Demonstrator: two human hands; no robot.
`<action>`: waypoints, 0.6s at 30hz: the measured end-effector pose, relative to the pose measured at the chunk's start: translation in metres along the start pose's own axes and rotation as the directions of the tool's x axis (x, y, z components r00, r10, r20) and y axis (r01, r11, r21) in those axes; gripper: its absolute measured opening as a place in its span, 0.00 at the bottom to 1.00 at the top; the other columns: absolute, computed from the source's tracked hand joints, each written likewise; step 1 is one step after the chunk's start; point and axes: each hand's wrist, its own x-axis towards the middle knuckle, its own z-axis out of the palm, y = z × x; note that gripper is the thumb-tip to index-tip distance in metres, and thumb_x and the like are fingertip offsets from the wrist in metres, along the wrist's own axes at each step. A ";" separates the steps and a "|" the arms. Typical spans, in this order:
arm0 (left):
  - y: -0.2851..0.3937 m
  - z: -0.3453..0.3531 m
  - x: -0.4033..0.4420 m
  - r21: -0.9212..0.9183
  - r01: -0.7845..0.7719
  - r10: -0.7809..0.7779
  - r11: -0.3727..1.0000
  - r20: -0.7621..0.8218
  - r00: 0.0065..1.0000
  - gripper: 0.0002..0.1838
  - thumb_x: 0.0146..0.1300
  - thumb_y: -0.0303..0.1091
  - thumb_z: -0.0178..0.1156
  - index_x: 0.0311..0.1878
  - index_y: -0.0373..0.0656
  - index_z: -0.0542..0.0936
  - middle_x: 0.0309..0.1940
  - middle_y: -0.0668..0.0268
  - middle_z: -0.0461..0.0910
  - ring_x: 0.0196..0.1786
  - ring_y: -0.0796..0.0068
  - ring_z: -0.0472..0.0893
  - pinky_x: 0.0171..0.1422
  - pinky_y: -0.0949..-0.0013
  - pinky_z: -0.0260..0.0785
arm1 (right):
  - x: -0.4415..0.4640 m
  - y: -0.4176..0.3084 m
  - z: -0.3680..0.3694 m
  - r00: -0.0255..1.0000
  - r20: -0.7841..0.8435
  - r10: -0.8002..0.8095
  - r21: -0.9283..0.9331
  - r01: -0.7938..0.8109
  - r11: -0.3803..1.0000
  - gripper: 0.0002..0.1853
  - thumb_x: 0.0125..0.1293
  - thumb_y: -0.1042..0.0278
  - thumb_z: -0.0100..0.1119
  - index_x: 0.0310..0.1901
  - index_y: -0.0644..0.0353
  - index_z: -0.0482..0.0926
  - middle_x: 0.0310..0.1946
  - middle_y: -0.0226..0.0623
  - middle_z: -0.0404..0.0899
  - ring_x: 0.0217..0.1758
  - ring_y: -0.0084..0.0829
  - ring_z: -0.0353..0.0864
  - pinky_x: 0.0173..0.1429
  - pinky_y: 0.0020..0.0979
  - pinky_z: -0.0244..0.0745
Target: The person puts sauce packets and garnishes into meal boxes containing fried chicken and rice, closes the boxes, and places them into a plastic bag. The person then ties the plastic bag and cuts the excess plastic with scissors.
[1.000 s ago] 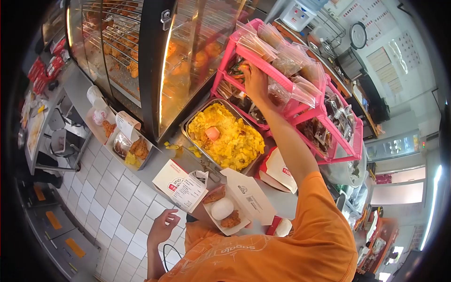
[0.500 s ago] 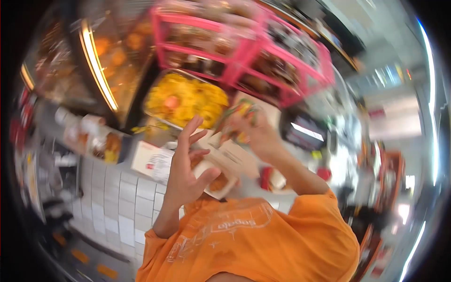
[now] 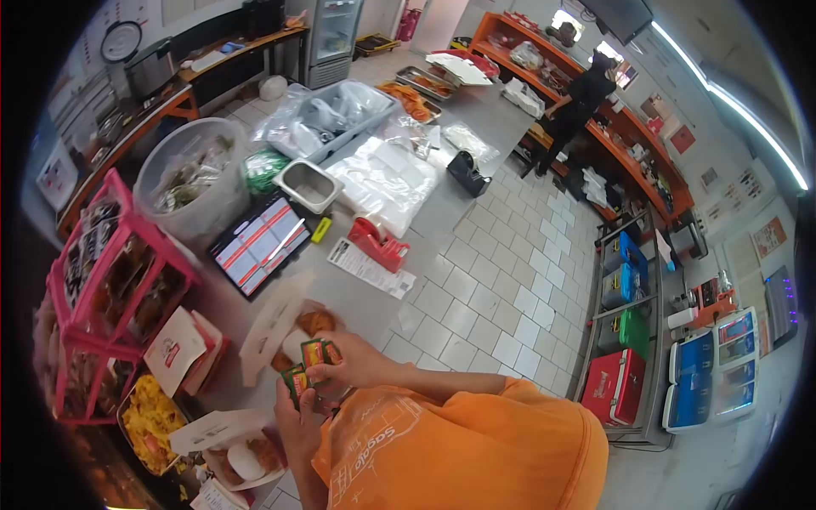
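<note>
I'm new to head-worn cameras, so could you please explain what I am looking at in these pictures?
Certainly. There is no robot here: one camera, worn on a person's head, looks forward and down, and its lens bends the edges. You see the wearer's orange shirt, left hand and right hand. Both hands hold small red-and-green packets; I cannot read their print. On the grey counter are an open box just by the hands, a second open box, a lit tablet and a printed slip. Another person stands farther back.
</note>
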 end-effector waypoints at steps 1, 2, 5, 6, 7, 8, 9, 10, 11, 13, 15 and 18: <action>-0.005 0.009 0.009 0.005 0.011 -0.011 1.000 0.004 1.000 0.16 0.79 0.40 0.52 0.56 0.36 0.69 0.39 0.60 0.84 0.33 0.72 0.85 0.33 0.71 0.77 | -0.005 0.010 -0.015 1.000 -0.004 0.009 0.008 -0.009 1.000 0.17 0.64 0.60 0.72 0.45 0.63 0.77 0.32 0.32 0.82 0.31 0.23 0.81 0.31 0.28 0.76; -0.016 0.013 0.017 0.013 -0.005 0.005 1.000 -0.015 1.000 0.17 0.79 0.43 0.51 0.55 0.36 0.70 0.39 0.60 0.84 0.35 0.74 0.83 0.37 0.70 0.76 | -0.009 0.012 -0.031 0.978 -0.019 0.207 0.151 -0.202 0.968 0.18 0.65 0.58 0.72 0.46 0.61 0.78 0.32 0.32 0.82 0.31 0.22 0.80 0.33 0.27 0.76; -0.029 0.019 0.030 0.295 -0.077 0.111 0.952 -0.099 0.989 0.21 0.79 0.49 0.49 0.50 0.37 0.76 0.37 0.65 0.82 0.37 0.77 0.76 0.45 0.69 0.70 | -0.021 0.033 -0.072 0.919 -0.112 0.377 0.299 -0.330 0.895 0.20 0.66 0.55 0.71 0.45 0.64 0.78 0.32 0.31 0.83 0.30 0.20 0.80 0.31 0.25 0.77; -0.042 0.012 0.035 0.384 -0.083 0.135 0.920 -0.110 0.985 0.20 0.79 0.47 0.50 0.49 0.37 0.77 0.36 0.66 0.81 0.37 0.77 0.76 0.46 0.69 0.69 | -0.024 0.051 -0.084 0.911 -0.140 0.388 0.306 -0.333 0.892 0.20 0.66 0.55 0.71 0.44 0.65 0.78 0.32 0.32 0.84 0.30 0.20 0.81 0.32 0.26 0.77; -0.054 0.003 0.042 0.388 -0.046 0.118 0.920 -0.162 0.980 0.18 0.78 0.45 0.52 0.49 0.37 0.78 0.35 0.66 0.80 0.37 0.77 0.75 0.45 0.69 0.69 | -0.027 0.061 -0.098 0.878 -0.217 0.428 0.192 -0.391 0.900 0.20 0.65 0.54 0.71 0.42 0.65 0.79 0.31 0.33 0.84 0.30 0.21 0.81 0.32 0.27 0.77; -0.054 -0.002 0.042 0.396 0.024 0.078 0.918 -0.237 0.968 0.17 0.77 0.44 0.54 0.50 0.36 0.78 0.34 0.66 0.78 0.36 0.76 0.74 0.45 0.69 0.69 | -0.028 0.053 -0.110 0.845 -0.263 0.466 0.079 -0.462 0.883 0.20 0.65 0.54 0.71 0.41 0.66 0.79 0.30 0.34 0.84 0.31 0.22 0.82 0.32 0.28 0.77; -0.058 -0.006 0.042 0.394 0.076 0.044 0.916 -0.287 0.957 0.15 0.74 0.39 0.57 0.53 0.36 0.78 0.35 0.64 0.80 0.37 0.76 0.76 0.47 0.69 0.70 | -0.035 0.043 -0.120 0.797 -0.307 0.521 0.137 -0.505 0.852 0.20 0.67 0.53 0.70 0.39 0.66 0.80 0.29 0.35 0.83 0.31 0.23 0.82 0.33 0.29 0.77; -0.048 0.004 0.043 0.530 0.046 0.197 0.847 -0.393 0.898 0.13 0.73 0.34 0.58 0.54 0.36 0.78 0.37 0.62 0.82 0.39 0.75 0.79 0.49 0.69 0.71 | -0.040 0.082 -0.132 0.850 -0.277 0.449 0.094 -0.441 0.893 0.18 0.70 0.54 0.65 0.39 0.65 0.80 0.30 0.35 0.83 0.29 0.25 0.82 0.35 0.29 0.77; -0.059 -0.001 0.046 0.557 0.003 0.283 0.830 -0.425 0.860 0.12 0.71 0.29 0.60 0.54 0.35 0.77 0.39 0.60 0.83 0.42 0.74 0.81 0.51 0.68 0.73 | -0.045 0.098 -0.142 0.841 -0.231 0.489 0.267 -0.428 0.863 0.15 0.74 0.58 0.60 0.43 0.65 0.79 0.34 0.36 0.83 0.32 0.26 0.82 0.38 0.30 0.79; -0.077 -0.006 0.051 0.483 0.010 0.284 0.876 -0.531 0.798 0.14 0.68 0.27 0.64 0.55 0.35 0.78 0.41 0.59 0.85 0.44 0.72 0.82 0.51 0.66 0.73 | -0.043 0.083 -0.147 0.852 -0.154 0.501 0.608 -0.318 0.728 0.12 0.75 0.65 0.55 0.50 0.66 0.76 0.40 0.39 0.81 0.39 0.30 0.83 0.40 0.32 0.79; -0.074 -0.002 0.056 0.575 0.063 0.305 0.816 -0.520 0.797 0.13 0.65 0.27 0.65 0.52 0.36 0.80 0.41 0.57 0.85 0.44 0.66 0.83 0.51 0.65 0.74 | -0.040 0.078 -0.147 0.851 -0.062 0.522 0.658 -0.358 0.662 0.12 0.75 0.67 0.53 0.52 0.66 0.75 0.42 0.40 0.80 0.39 0.33 0.83 0.40 0.35 0.79; -0.067 0.009 0.079 0.730 0.054 0.377 0.681 -0.413 0.829 0.11 0.63 0.29 0.66 0.48 0.39 0.82 0.42 0.56 0.85 0.46 0.59 0.82 0.52 0.62 0.74 | -0.036 0.087 -0.151 0.844 0.046 0.534 0.695 -0.411 0.590 0.13 0.74 0.71 0.49 0.56 0.66 0.72 0.42 0.41 0.78 0.38 0.34 0.81 0.38 0.36 0.78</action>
